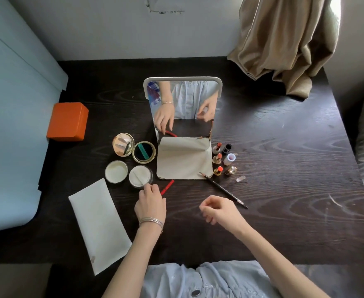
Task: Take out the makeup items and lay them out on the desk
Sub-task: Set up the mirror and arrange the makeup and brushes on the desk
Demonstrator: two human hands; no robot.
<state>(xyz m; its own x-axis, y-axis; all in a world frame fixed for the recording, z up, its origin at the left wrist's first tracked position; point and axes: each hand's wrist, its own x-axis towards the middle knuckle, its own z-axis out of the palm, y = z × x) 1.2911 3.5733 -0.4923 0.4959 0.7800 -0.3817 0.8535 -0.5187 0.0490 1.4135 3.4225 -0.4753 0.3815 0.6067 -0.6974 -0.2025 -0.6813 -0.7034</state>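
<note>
Red lip pencil (pixel 167 187) lies on the desk (pixel 284 190) under the left hand (pixel 150 204), whose fingers pinch its near end; right hand (pixel 217 208) hovers loosely curled, empty. A careless sweep could topple the uncapped lipsticks (pixel 217 158).
</note>
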